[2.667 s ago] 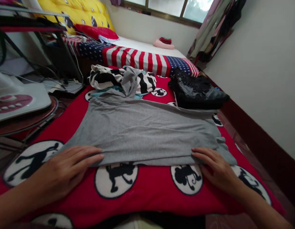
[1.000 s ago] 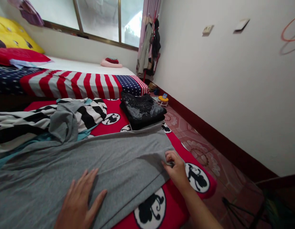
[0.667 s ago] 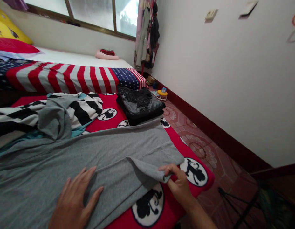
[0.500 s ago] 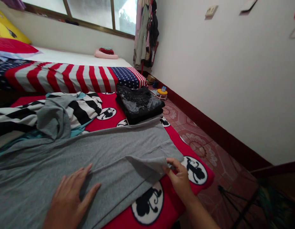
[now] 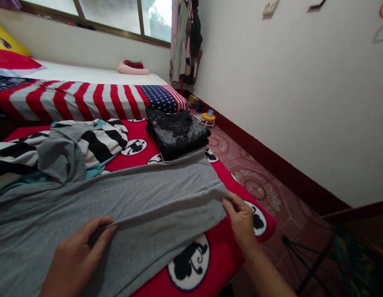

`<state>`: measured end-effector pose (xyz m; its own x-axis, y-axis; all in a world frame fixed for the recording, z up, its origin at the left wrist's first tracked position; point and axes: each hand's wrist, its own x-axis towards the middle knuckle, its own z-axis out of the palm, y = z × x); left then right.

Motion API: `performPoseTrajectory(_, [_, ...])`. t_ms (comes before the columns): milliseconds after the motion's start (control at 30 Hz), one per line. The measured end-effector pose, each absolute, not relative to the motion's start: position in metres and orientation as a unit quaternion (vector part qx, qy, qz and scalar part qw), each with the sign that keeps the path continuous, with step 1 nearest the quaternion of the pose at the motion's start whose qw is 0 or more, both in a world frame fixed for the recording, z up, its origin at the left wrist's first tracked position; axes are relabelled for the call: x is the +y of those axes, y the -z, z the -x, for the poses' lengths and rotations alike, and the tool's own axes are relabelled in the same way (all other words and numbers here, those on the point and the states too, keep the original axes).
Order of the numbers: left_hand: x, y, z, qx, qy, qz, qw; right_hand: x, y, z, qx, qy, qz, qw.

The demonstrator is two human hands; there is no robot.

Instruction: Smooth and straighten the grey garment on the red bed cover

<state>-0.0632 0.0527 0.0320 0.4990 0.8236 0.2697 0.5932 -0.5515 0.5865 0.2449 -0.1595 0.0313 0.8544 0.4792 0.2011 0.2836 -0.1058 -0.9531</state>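
Grey garment cut off at the left and bottom edges. Fingertips of the left hand tucked under a raised fold; wrist lost past the bottom edge. Right hand fingertips buried in the cloth's corner. Striped clothes cropped at left. Small things on the floor too tiny to identify.

I see a matt, soft-knit grey cloth lying on a fleecy red blanket. The folded black garment has a slight sheen and a lacy top. The floor tiles look glossy.
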Motion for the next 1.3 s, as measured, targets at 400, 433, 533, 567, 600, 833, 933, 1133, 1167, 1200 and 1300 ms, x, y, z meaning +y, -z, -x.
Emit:
performPoseTrajectory(400, [0.049, -0.023, 0.048, 0.294, -0.334, -0.876, 0.186, -0.145, -0.018, -0.27, -0.328, -0.043, 0.782, 0.529])
performPoseTrajectory(433, [0.048, -0.023, 0.049, 0.281, -0.337, -0.88, 0.182, -0.146, -0.017, -0.27, -0.347, -0.043, 0.774, 0.528])
performPoseTrajectory(533, [0.045, -0.018, 0.054, 0.254, -0.335, -0.893, 0.163, -0.152, -0.018, -0.27, -0.417, -0.025, 0.745, 0.52])
performPoseTrajectory(567, [0.045, -0.016, 0.055, 0.247, -0.333, -0.896, 0.159, -0.154, -0.019, -0.27, -0.435, -0.02, 0.739, 0.514])
performPoseTrajectory(600, [0.044, -0.013, 0.056, 0.241, -0.328, -0.9, 0.157, -0.157, -0.02, -0.27, -0.448, -0.022, 0.735, 0.509])
performPoseTrajectory(833, [0.043, -0.009, 0.061, 0.223, -0.311, -0.911, 0.156, -0.169, -0.029, -0.259, -0.418, -0.132, 0.744, 0.504])
performPoseTrajectory(933, [0.041, -0.014, 0.061, 0.236, -0.305, -0.905, 0.177, -0.17, -0.034, -0.256, -0.421, -0.056, 0.773, 0.471])
performPoseTrajectory(1133, [0.044, -0.014, 0.055, 0.302, -0.29, -0.884, 0.207, -0.151, -0.045, -0.273, -0.371, 0.035, 0.749, 0.548])
performPoseTrajectory(1167, [0.046, -0.013, 0.053, 0.309, -0.299, -0.883, 0.189, -0.144, -0.044, -0.277, -0.377, 0.032, 0.75, 0.542])
performPoseTrajectory(1200, [0.046, -0.011, 0.052, 0.313, -0.309, -0.883, 0.164, -0.135, -0.041, -0.282, -0.39, 0.032, 0.755, 0.527])
performPoseTrajectory(1300, [0.044, -0.007, 0.05, 0.289, -0.336, -0.892, 0.088, -0.112, -0.029, -0.293, -0.429, 0.039, 0.774, 0.464])
